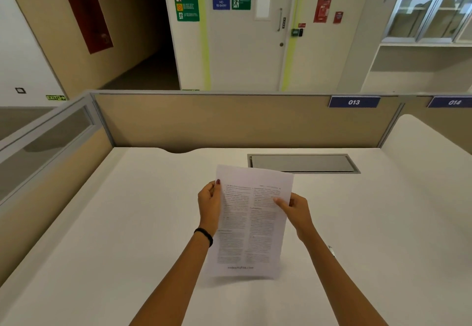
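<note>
A printed sheet of paper (pixel 249 223) with two columns of small text is held up above the white desk (pixel 115 223), its printed side facing me. My left hand (pixel 210 204) pinches the sheet's left edge near the top, thumb on the front. My right hand (pixel 296 210) pinches the right edge, thumb lying across the text. A black band sits on my left wrist. The fingers behind the paper are hidden.
A grey cable flap (pixel 302 163) is set into the desk behind the paper. Tan partition panels (pixel 229 121) wall the desk at the back and left, with labels 013 (pixel 354 102) and 014. Beyond stands a stairway exit door (pixel 245 32).
</note>
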Demonstrator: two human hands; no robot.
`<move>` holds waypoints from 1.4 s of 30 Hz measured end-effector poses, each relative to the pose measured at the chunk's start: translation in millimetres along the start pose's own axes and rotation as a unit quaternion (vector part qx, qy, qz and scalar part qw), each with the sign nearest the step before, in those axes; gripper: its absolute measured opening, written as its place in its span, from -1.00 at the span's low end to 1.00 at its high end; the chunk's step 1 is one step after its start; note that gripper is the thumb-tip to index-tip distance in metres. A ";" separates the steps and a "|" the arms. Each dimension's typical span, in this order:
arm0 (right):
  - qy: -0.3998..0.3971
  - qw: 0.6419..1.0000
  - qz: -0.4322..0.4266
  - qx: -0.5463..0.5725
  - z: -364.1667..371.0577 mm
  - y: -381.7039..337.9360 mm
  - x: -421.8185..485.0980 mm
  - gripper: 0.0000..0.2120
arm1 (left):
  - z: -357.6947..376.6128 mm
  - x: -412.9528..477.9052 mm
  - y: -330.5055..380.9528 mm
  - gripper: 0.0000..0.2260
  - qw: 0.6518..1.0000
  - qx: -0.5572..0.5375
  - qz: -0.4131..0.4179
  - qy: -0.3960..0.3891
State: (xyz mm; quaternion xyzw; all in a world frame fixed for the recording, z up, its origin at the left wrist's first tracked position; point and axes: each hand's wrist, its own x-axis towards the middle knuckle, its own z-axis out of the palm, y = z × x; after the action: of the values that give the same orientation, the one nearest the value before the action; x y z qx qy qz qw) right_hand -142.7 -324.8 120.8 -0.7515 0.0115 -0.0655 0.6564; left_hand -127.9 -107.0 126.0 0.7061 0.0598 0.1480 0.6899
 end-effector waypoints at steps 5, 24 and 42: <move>0.059 0.997 0.041 -0.031 -21.0 30.1 -13.5 -0.85 | 2.1 -1.5 -11.5 -0.70 1.000 0.023 -0.007 -0.009; 0.215 0.934 0.179 -0.223 -107.4 109.6 -92.9 -0.79 | 15.1 -23.0 -40.1 -0.72 0.996 0.037 -0.035 -0.070; 0.207 0.877 0.240 -0.360 -97.6 131.3 -116.8 -0.64 | 24.6 -28.2 -36.9 -0.69 0.991 0.041 -0.023 -0.122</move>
State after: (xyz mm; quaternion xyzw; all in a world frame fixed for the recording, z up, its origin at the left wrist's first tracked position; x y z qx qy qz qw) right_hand -260.6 -427.0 -6.0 -0.8796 0.3496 -0.0512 0.3186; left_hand -143.1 -137.1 85.7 0.7449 -0.0026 0.0417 0.6659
